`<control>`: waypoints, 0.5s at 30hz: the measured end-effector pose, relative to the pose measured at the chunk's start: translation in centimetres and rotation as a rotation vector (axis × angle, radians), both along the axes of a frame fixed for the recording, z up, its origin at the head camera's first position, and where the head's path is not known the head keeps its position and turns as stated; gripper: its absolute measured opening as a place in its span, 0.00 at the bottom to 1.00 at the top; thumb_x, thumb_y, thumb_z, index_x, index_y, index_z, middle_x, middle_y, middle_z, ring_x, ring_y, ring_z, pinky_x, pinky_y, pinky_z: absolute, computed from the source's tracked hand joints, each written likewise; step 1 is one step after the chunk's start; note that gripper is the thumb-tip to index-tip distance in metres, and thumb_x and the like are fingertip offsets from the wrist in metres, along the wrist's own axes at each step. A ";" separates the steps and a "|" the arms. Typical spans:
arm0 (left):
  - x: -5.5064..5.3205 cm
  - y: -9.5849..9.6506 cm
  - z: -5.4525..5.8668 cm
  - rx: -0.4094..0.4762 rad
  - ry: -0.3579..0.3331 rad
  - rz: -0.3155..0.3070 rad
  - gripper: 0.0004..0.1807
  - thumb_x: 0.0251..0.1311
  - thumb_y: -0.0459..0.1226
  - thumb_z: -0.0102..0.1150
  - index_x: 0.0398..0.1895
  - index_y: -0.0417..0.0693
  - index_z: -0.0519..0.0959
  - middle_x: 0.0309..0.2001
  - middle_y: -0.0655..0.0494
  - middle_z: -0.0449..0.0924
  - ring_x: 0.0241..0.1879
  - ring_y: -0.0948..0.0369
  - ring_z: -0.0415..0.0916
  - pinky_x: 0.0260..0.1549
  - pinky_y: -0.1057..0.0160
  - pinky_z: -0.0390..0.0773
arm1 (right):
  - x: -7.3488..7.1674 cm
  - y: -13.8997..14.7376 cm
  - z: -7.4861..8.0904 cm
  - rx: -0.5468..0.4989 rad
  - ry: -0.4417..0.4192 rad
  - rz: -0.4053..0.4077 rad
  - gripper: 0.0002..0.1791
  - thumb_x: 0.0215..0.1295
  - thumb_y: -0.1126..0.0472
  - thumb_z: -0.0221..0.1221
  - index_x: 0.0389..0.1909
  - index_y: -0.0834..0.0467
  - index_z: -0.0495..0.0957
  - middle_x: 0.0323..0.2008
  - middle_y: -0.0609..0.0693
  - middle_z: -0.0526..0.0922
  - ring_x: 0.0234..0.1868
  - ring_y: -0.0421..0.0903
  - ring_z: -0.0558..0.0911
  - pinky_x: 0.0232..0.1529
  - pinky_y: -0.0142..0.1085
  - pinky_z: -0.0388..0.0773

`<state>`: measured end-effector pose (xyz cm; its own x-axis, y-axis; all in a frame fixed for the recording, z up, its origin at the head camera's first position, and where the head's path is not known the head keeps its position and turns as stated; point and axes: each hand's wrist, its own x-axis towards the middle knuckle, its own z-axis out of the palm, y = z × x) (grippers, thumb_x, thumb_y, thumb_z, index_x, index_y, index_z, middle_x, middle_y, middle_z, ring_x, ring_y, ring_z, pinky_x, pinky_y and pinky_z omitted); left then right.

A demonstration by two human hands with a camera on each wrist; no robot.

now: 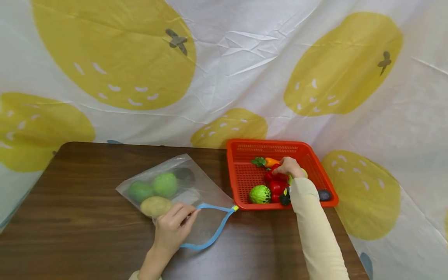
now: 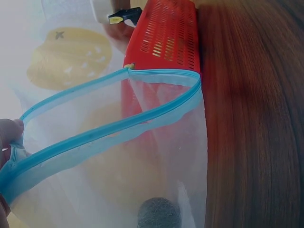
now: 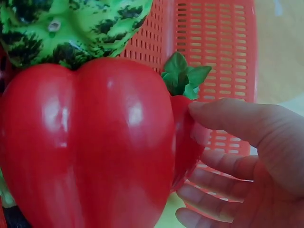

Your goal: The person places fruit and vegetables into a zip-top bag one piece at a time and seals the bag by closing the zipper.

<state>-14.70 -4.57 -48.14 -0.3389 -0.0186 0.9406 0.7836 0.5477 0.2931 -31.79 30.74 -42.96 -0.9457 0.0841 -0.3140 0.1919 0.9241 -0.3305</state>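
Note:
My left hand [image 1: 174, 224] pinches the blue-edged mouth of a clear zip bag [image 1: 213, 221], which gapes open toward the basket. Inside the bag lie two green round fruits [image 1: 165, 184], a yellowish oval one [image 1: 155, 206] and a dark one [image 1: 184, 176]. My right hand [image 3: 242, 161] reaches into the red basket [image 1: 241, 207], thumb and fingers around a red bell pepper [image 3: 184, 142]. A second, larger red bell pepper [image 3: 90, 142] lies in front of it in the right wrist view and hides part of it.
The basket also holds an orange carrot [image 1: 271, 162] with green leaves, a green dark-blotched round item [image 1: 260, 194] and a dark oval item [image 1: 324, 195]. A brown wooden table [image 1: 80, 217] carries everything. Behind hangs a lemon-print cloth [image 1: 241, 58].

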 end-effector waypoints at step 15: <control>-0.1 -0.2 0.2 -0.005 -0.012 -0.004 0.17 0.64 0.41 0.56 0.19 0.44 0.79 0.20 0.59 0.74 0.12 0.68 0.64 0.11 0.78 0.64 | -0.7 -0.1 -1.0 0.019 -0.060 0.007 0.13 0.49 0.61 0.68 0.29 0.63 0.74 0.24 0.51 0.68 0.28 0.47 0.69 0.28 0.34 0.68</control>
<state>-14.75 -4.76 -47.91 -0.3507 -0.0128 0.9364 0.7821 0.5460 0.3003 -32.44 30.61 -43.95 -0.9258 0.0839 -0.3685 0.2043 0.9315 -0.3010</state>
